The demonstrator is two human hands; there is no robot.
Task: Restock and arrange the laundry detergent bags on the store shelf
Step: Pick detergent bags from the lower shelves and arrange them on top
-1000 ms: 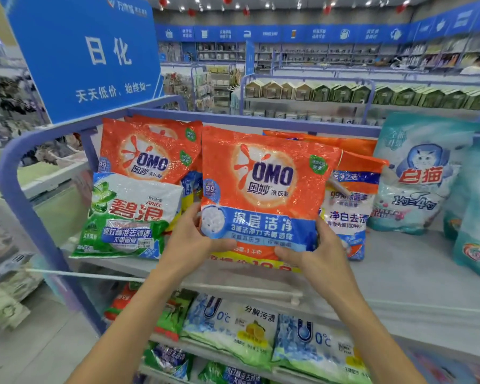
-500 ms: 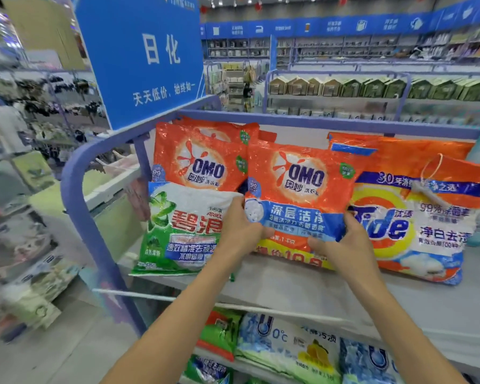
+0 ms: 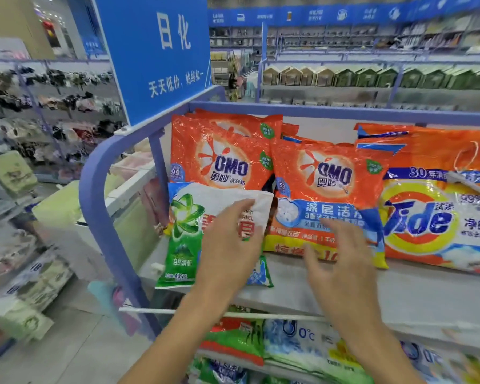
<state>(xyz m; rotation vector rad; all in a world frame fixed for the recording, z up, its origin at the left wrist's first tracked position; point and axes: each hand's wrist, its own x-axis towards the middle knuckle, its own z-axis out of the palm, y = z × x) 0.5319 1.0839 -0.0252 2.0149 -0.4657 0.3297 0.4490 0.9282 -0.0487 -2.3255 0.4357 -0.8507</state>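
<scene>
An orange OMO detergent bag (image 3: pixel 327 189) leans upright on the grey top shelf (image 3: pixel 344 289). Left of it stands a second OMO bag (image 3: pixel 222 151) with more behind. A green-and-white Ariel bag (image 3: pixel 186 234) leans in front of that one. My left hand (image 3: pixel 227 245) lies flat over the Ariel bag's right half, fingers straight. My right hand (image 3: pixel 341 256) hovers open in front of the lower part of the right OMO bag, holding nothing; it is blurred. A large Tide bag (image 3: pixel 432 206) stands to the right.
A blue metal frame (image 3: pixel 97 206) rims the shelf's left end and back, with a blue sign (image 3: pixel 155 51) mounted on it. A lower shelf holds more detergent bags (image 3: pixel 302 347). Other store racks stand to the left and behind.
Both hands have let go of the right OMO bag, which now leans on the shelf. My left hand moved left onto the Ariel bag. The camera view shifted left.
</scene>
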